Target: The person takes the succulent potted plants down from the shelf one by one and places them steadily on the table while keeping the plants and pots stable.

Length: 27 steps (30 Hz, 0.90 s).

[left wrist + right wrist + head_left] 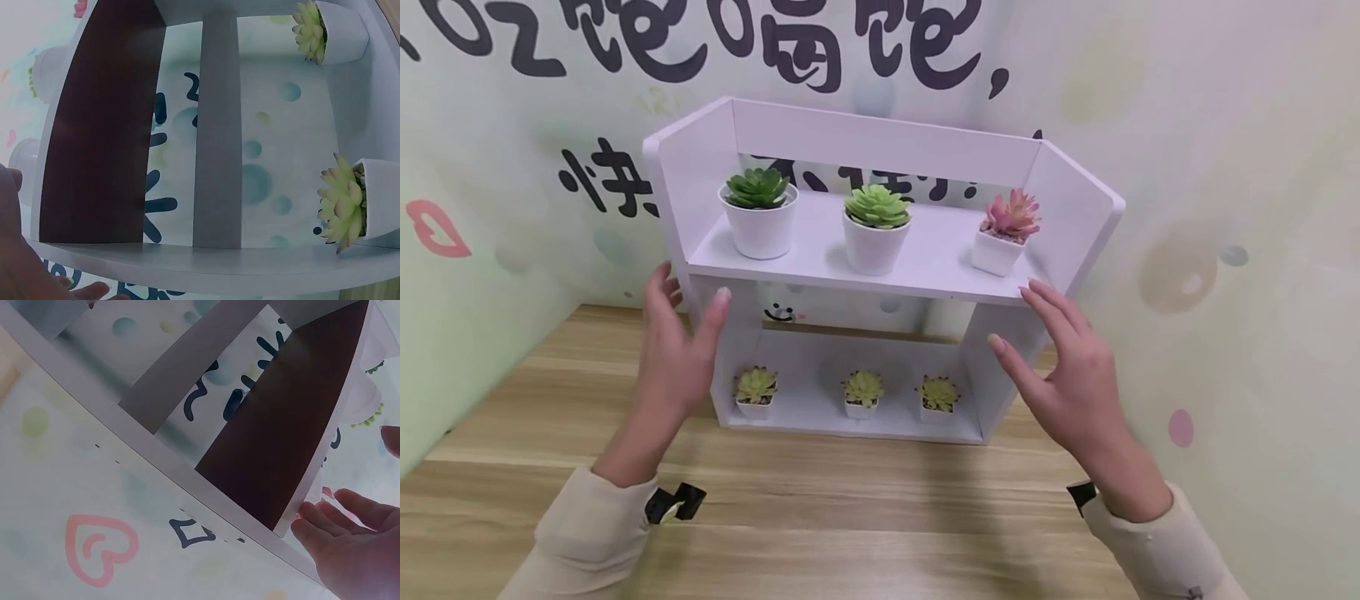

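Note:
A white two-tier shelf (816, 237) stands against the wall in the head view. My left hand (673, 354) is at its left side, fingers by the outer face of the panel and thumb in front. At the right, my right hand (1078, 387) has its fingertips by the upper board's front corner; the right wrist view shows them at the edge. Both hands hold nothing. Along the upper board stand a dark green succulent (760, 212), a light green succulent (877, 225) and a pink succulent (1007, 229), all in white pots.
On the lower board sit three small yellow-green succulents, one left (756, 392), one in the middle (862, 393) and one right (938, 396). The shelf rests on a wood-grain table (850, 508). Printed walls (1240, 167) rise behind and to both sides.

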Tool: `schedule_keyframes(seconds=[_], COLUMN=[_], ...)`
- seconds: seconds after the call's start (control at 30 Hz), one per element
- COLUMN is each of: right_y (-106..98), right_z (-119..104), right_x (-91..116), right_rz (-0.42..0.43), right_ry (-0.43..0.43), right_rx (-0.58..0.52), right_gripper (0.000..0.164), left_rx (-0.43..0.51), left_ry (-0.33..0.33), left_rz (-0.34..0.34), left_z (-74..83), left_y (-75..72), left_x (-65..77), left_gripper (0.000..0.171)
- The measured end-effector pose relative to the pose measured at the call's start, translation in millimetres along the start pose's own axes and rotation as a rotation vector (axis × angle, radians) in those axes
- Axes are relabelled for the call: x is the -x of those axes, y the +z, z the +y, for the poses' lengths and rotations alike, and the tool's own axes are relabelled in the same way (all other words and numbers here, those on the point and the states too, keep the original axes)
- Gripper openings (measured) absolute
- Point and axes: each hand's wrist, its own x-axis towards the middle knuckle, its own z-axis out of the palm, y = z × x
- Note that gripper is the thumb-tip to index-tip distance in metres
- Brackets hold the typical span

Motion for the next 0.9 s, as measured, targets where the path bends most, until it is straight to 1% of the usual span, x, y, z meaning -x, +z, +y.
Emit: schedule_keyframes(seconds=[0.17, 0.37, 0.47, 0.73, 0.9], right_y=[1.1, 2.7, 2.7, 0.4, -1.0], right_z=[2.1, 1.4, 0.4, -0.3, 0.3], right_x=[2.2, -0.7, -3.6, -8.8, -12.6], right_rz=[-0.002, 0.024, 0.030, 0.036, 0.047], right_ry=[0.020, 0.033, 0.040, 0.046, 0.052], right_rx=[0.021, 0.045, 0.057, 0.075, 0.071], right_gripper=[0.061, 0.058, 0.056, 0.051, 0.048], left_rx=[0.060, 0.130, 0.134, 0.103, 0.137], left_ry=[0.012, 0.007, -0.010, -0.071, -0.070], left_rz=[0.017, 0.042, 0.059, 0.120, 0.150], left_z=[4.6, 13.1, 17.4, 24.9, 24.2], left_y=[1.9, 2.1, 1.1, 0.9, 5.8], left_x=[-13.9, -33.0, -41.1, -58.9, -65.7], left_gripper=[0.081, 0.072, 0.068, 0.060, 0.053])
